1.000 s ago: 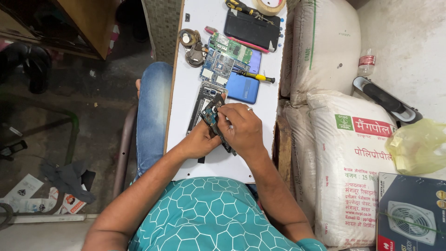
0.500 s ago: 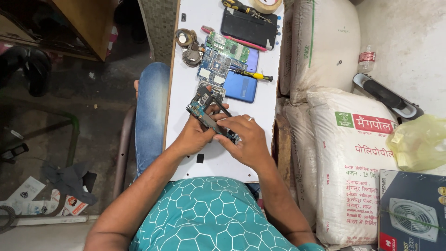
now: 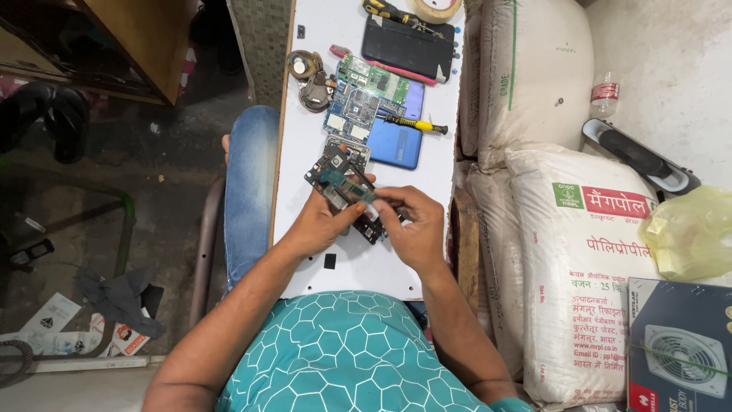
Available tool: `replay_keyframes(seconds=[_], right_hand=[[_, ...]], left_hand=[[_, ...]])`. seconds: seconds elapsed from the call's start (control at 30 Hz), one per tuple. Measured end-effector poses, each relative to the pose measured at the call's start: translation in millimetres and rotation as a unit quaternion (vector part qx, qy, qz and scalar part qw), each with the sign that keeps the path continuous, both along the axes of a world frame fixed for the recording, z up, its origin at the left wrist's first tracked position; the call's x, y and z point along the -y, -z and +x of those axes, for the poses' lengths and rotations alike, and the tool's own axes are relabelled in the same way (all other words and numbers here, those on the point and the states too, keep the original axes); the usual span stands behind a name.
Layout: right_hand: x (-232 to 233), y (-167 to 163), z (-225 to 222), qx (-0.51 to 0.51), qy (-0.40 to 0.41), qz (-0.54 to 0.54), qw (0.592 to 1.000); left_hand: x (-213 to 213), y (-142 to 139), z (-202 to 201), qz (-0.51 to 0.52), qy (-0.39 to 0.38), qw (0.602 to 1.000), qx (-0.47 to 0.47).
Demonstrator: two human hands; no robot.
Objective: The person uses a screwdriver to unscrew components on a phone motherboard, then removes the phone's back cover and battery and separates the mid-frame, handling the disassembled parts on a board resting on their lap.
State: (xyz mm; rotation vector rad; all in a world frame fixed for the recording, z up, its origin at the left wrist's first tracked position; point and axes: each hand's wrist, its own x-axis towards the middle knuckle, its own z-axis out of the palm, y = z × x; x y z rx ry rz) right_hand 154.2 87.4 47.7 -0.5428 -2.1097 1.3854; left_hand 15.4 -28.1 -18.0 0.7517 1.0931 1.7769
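Observation:
My left hand (image 3: 319, 223) grips an opened phone frame (image 3: 333, 175), dark with bare parts inside, tilted just above the white table (image 3: 347, 263). My right hand (image 3: 410, 226) pinches the frame's near end, fingers on a small part there. Just beyond lie a green and blue circuit board (image 3: 364, 95), a blue phone back (image 3: 396, 143) and a yellow-handled screwdriver (image 3: 415, 123). A black phone (image 3: 408, 47) lies farther back.
Round metal parts (image 3: 306, 75) sit at the table's left edge and a tape roll (image 3: 433, 8) at the far end. White sacks (image 3: 583, 252) crowd the right side, with a yellow bag (image 3: 686, 233) and a fan box (image 3: 679, 347). A small black piece (image 3: 329, 261) lies near me.
Both hands have drawn the phone frame a little nearer to me and turned it. My right hand has shifted from over the frame to its near right end.

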Motion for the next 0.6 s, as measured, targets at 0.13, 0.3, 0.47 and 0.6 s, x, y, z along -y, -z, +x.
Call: replay_keyframes(seconds=[0.13,0.3,0.47,0.6], right_hand=[[-12.4,18.6,-0.8,-0.055,0.029,-0.147,0.987],[-23.7,26.0,10.0,-0.117,0.032,-0.240,0.963],[-23.2,26.3,10.1,-0.146,0.037,-0.261,0.954],[-21.4,28.2,8.7,-0.150,0.037,-0.258,0.954]], left_hand=[[-0.2,-4.6,-1.3,-0.097,0.014,0.995,0.024],[0.3,-18.9,-8.7,-0.110,-0.059,0.992,-0.020],[2.9,-35.9,-22.2,-0.114,-0.087,0.990,0.007],[4.4,-41.6,-25.4,-0.084,-0.101,0.991,0.019]])
